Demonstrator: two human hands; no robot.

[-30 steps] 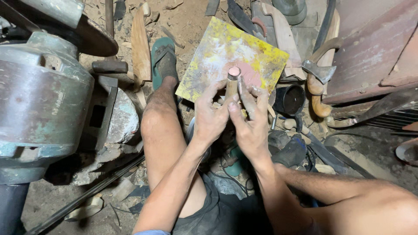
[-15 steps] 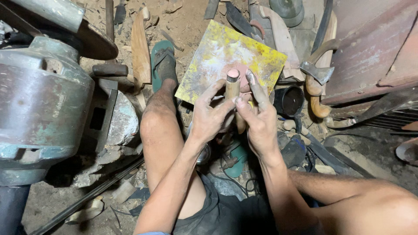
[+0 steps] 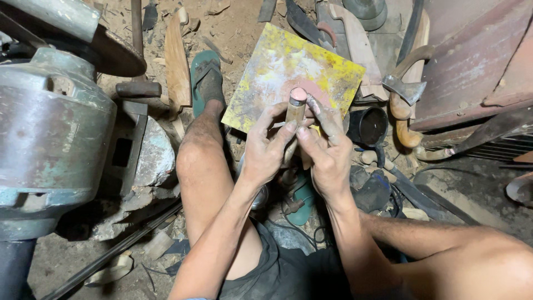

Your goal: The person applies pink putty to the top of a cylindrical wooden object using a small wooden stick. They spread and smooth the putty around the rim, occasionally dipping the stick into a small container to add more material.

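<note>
I hold a short wooden handle upright between both hands; it has a metal ring and a pinkish tip at its top end. My left hand grips it from the left, thumb and fingers wrapped round the shaft. My right hand grips it from the right, with the forefinger stretched up beside the tip. Both hands hover over a yellow, paint-smeared square board lying on the dirt floor. My left leg stretches forward, its foot in a green sandal.
A big grey-green machine body fills the left side. An axe head on a curved wooden handle and a black cup lie right of the board. A rusty metal sheet stands at the right. Wood scraps and tools litter the floor.
Both hands with the handle have drifted slightly lower and nearer to me, and my right forefinger has risen beside the tip. The grip itself is unchanged.
</note>
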